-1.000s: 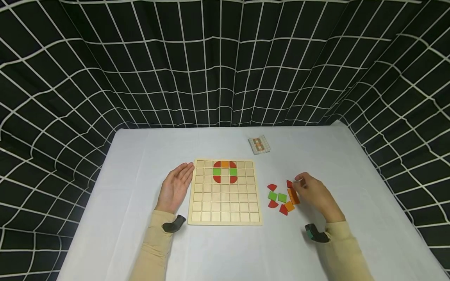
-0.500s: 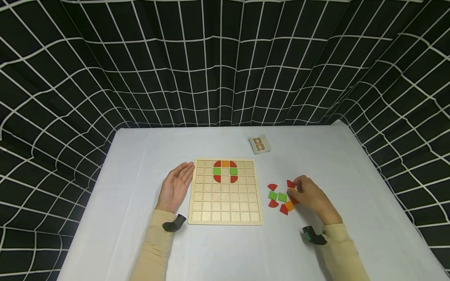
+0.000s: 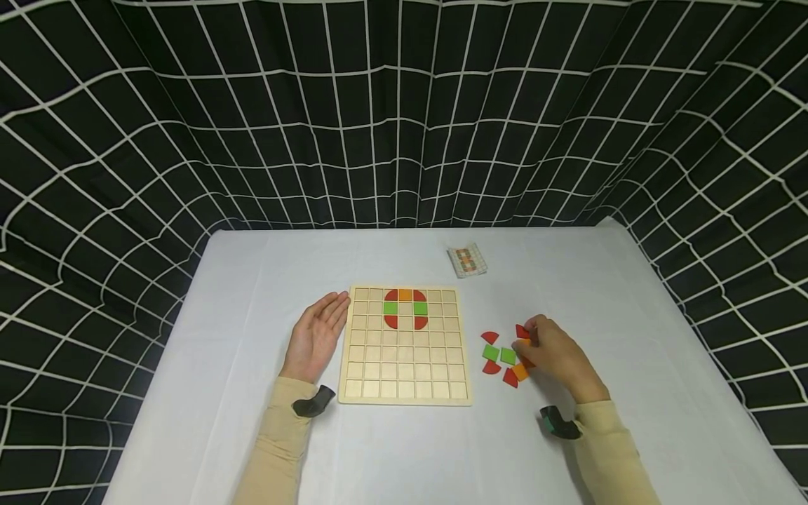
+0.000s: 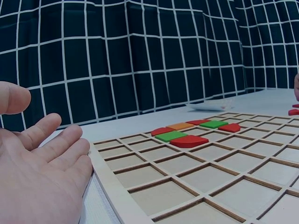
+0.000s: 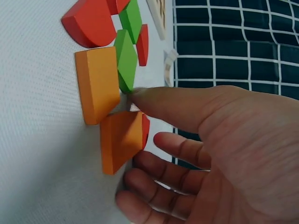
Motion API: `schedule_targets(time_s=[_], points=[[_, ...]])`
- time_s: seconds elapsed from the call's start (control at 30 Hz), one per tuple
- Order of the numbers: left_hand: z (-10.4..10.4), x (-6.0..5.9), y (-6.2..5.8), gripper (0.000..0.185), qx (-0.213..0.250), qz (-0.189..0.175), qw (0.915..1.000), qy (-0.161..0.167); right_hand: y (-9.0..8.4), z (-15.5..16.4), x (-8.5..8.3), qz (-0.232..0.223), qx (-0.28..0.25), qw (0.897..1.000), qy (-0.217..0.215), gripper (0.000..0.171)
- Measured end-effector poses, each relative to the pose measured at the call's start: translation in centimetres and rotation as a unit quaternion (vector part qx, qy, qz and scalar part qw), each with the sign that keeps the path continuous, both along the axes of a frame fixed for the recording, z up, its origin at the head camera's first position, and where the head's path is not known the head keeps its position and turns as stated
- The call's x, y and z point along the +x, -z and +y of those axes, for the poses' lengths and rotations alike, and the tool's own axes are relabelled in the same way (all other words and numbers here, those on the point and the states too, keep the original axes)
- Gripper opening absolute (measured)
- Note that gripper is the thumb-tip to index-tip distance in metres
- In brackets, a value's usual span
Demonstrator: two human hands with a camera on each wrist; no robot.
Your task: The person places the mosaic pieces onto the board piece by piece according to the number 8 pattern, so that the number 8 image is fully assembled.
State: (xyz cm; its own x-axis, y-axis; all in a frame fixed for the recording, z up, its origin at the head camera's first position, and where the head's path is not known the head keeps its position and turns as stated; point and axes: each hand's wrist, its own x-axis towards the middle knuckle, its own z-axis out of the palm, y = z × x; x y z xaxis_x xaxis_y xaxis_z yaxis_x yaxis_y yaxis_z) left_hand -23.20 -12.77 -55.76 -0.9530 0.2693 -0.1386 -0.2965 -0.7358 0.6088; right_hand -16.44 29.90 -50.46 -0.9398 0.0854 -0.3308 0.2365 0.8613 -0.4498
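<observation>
— So where is the right hand [image 3: 558,354] just now?

— Down in the loose pile of tiles to the right of the wooden grid board [image 3: 404,379]; thumb and fingers curl round an orange square tile [image 5: 122,143] that stands tilted on edge, seemingly being tipped up off the white tablecloth [image 3: 252,280] so the fingers can get under it; a second orange square [image 5: 97,83] and a green square tile [image 5: 125,59] lie just beside it.

— And the left hand [image 3: 315,335]?

— Flat, fingers straight and relaxed, its edge against the board's left side (likely steadying it); it holds nothing.

— Any change from a second ago?

— Little; the right hand has slid in from the red quarter-circle tile [image 3: 520,330] at the pile's far edge onto the orange pieces; the left hand and the board, with its red, green and orange pieces set in the upper rows, have not stirred.
</observation>
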Motion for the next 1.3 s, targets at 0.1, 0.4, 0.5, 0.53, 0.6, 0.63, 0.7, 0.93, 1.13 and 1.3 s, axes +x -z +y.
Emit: schedule_targets(time_s=[0.1,0.4,0.5,0.53,0.6,0.63,0.7,0.93,1.13,1.3], points=[[0.0,0.0,-0.1,0.055,0.0,0.002,1.0,0.002,0.1,-0.1,-0.1,0.001,0.005,1.0,0.009,0.05],[0.1,0.0,-0.2,0.049,0.006,-0.001,1.0,0.0,-0.3,-0.1,-0.4,0.001,-0.003,1.0,0.002,0.045],[0.1,-0.1,-0.2,0.048,0.01,-0.001,1.0,0.001,-0.5,-0.2,-0.3,-0.001,-0.007,1.0,-0.007,0.046],[0.1,-0.1,-0.2,0.048,0.01,0.0,1.0,0.002,-0.5,-0.2,-0.3,0.0,-0.005,1.0,-0.01,0.046],[0.1,-0.1,-0.1,0.05,0.008,0.003,1.0,0.004,-0.4,-0.3,-0.3,0.006,0.006,1.0,-0.014,0.044],[0.1,0.0,-0.1,0.05,0.008,0.004,0.9999,0.004,-0.4,-0.3,-0.3,0.01,0.012,1.0,-0.016,0.043],[0.1,0.0,-0.2,0.051,0.008,0.004,1.0,0.004,-0.4,-0.4,-0.2,0.019,0.026,0.999,-0.019,0.041],[0.1,0.1,-0.3,0.053,0.006,0.002,1.0,0.003,-1.2,-0.5,0.0,0.038,0.017,0.999,-0.01,0.034],[0.0,0.1,-0.3,0.055,0.003,0.006,1.0,0.005,-2.1,-0.9,-0.4,0.06,-0.025,0.998,-0.026,0.039],[0.0,0.3,-0.3,0.056,0.005,0.005,1.0,0.004,-2.9,-1.7,-0.9,0.092,-0.05,0.993,-0.054,0.043]])
